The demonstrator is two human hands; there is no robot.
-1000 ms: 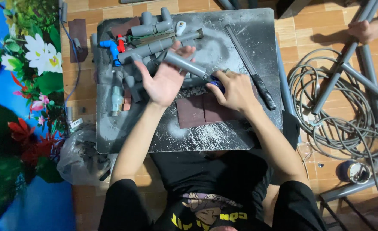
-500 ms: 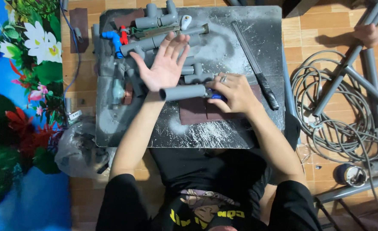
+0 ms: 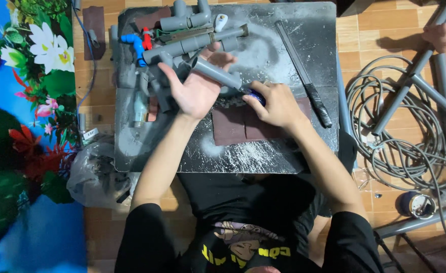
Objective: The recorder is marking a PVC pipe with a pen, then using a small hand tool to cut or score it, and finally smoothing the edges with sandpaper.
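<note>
Grey plastic pipe (image 3: 217, 74), a short straight length, lay across my left hand (image 3: 195, 91), whose palm faced up with fingers spread wide, cradling rather than clamping. My right hand (image 3: 276, 103) was curled shut around a small blue object (image 3: 256, 95) at the pipe's near end; what it was could not be told. Both hands sat above the dusty dark counter (image 3: 283, 151), over a brown sanding sheet (image 3: 235, 126). I judged the pipe light, stiff and smooth, best gripped round its middle. More grey fittings (image 3: 185, 23) lay beyond; a black file (image 3: 304, 73) rested alongside.
</note>
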